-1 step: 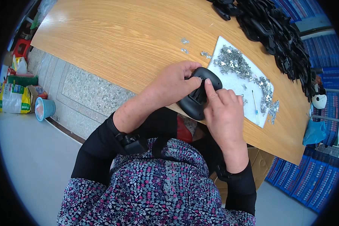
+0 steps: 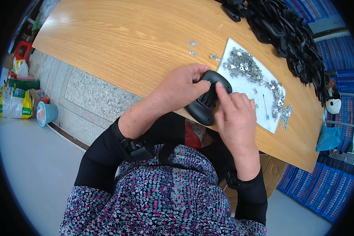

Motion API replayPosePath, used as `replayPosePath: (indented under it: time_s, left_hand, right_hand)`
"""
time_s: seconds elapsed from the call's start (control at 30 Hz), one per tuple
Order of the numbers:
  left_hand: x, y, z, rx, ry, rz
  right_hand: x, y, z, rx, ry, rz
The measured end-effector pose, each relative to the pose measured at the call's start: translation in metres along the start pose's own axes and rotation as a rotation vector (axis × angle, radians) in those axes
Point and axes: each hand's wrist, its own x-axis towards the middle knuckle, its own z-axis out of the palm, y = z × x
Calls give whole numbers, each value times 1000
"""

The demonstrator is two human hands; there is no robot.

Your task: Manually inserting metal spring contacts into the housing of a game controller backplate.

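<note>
Over the near edge of the table, a black game controller (image 2: 200,113) is tilted, its underside with the open battery compartment (image 2: 208,97) facing up. My left hand (image 2: 187,87) grips its far left side, thumb laid at the compartment and fingers curled round the edge. From the right, my right hand (image 2: 236,114) reaches in, its index fingertip against the controller beside the compartment. Its other fingers are curled, and whether they hold a small part is hidden. Just beyond lies a white foam sheet (image 2: 244,89) heaped with small silvery metal clips (image 2: 244,65).
A thin screwdriver-like tool (image 2: 266,112) rests on the sheet. Loose clips (image 2: 192,42) lie left of it. Black plastic shells (image 2: 279,33) are piled along the far right side. Blue crates (image 2: 312,187) stand right of the table, and a light-blue basket (image 2: 47,114) on the floor at left.
My right index finger has moved slightly right, uncovering more of the battery compartment. My left hand and the controller have stayed put.
</note>
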Motion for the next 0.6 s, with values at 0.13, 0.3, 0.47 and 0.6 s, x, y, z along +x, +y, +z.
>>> replayPosePath:
  time_s: [0.13, 0.3, 0.47, 0.6]
  left_hand:
    - [-3, 8, -2, -83, -40, -12]
    - [-7, 12, 0, -295, -53, -61]
    - [-11, 27, 14, -394, -108, -88]
    - [-11, 20, 14, -227, -119, 1]
  right_hand:
    - [0, 11, -6, 184, 165, 151]
    - [-6, 15, -2, 721, 329, 494]
    - [0, 17, 2, 1404, 137, 670]
    - [1, 17, 0, 1427, 140, 665]
